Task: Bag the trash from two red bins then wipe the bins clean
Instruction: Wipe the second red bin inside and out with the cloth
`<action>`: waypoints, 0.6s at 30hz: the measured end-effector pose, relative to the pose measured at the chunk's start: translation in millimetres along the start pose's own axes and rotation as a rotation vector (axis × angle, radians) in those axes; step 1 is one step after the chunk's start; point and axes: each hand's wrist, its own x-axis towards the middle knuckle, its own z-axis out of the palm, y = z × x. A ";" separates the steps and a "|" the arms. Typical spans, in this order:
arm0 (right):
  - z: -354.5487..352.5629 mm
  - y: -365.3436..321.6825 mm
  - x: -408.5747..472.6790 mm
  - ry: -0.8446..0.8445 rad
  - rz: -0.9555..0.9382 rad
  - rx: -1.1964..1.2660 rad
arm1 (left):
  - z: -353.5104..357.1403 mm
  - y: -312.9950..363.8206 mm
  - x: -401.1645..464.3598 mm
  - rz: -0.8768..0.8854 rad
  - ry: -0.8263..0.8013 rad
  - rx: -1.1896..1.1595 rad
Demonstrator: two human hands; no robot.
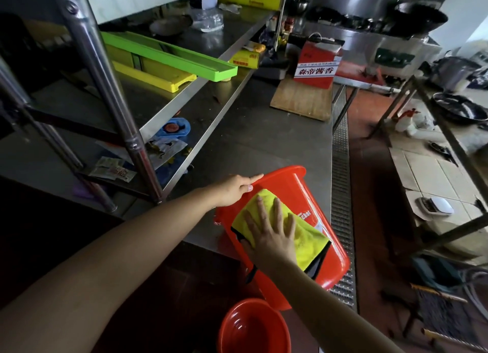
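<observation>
we kept our left hand flat on the red bin lying at the counter front edge, our right hand spread on the yellow cloth, and hard pressing could roll it off.

Scene dim overall. Daylight enters from the right; pale floor tiles there are bright, near washed out. Left side and lower left fall into deep shadow, detail lost. Soft glare streaks on the steel counter and the shelf post. The red bin and yellow cloth read saturated, with specular highlights on the bin wall. Wide-angle distortion: straight edges bow toward the frame borders. Forearms at the bottom are slightly soft; far background is hazy.
</observation>
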 end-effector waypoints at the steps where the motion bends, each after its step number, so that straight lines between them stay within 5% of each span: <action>1: -0.5 0.0 5.7 -0.004 -0.010 -0.001 | 0.6 -1.3 -1.1 0.003 0.005 0.003; 11: -25.4 36.8 47.4 -0.005 0.217 0.197 | 5.9 -16.7 -12.4 0.041 0.018 -0.063; 18: -0.6 -23.9 20.8 0.001 -0.036 -0.010 | 1.7 -20.8 -21.5 0.013 -0.006 -0.091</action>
